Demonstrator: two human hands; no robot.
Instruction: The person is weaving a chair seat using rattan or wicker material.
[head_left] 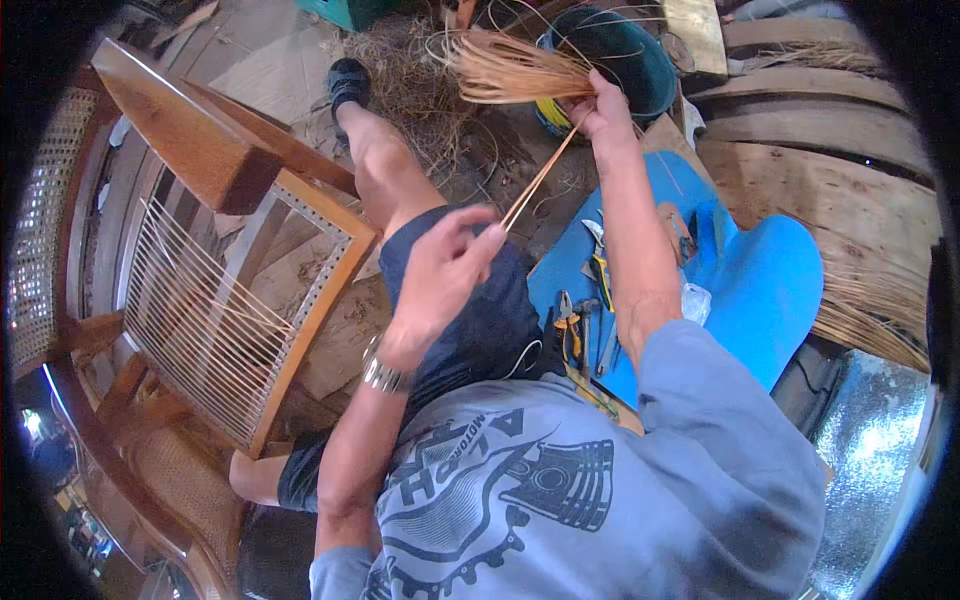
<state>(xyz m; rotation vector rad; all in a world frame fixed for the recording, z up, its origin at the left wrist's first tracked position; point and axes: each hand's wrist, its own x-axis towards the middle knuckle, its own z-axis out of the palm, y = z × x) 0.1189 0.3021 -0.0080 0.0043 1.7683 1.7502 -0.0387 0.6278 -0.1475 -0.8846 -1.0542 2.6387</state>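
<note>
Pulling one cane strand (540,178) with my left hand (440,275) pinching its end, my right hand (603,110) clasping the bundle (510,68) upper centre; I should keep it taut.

Blue mat (760,290) under pliers (568,330)

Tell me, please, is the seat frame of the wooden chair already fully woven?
No, the seat frame holds only parallel cane strands running one way, with open gaps between them.

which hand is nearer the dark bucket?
Right. The right hand holds the cane bundle beside the dark bucket; the left hand pinches a strand lower, over the lap.
</note>
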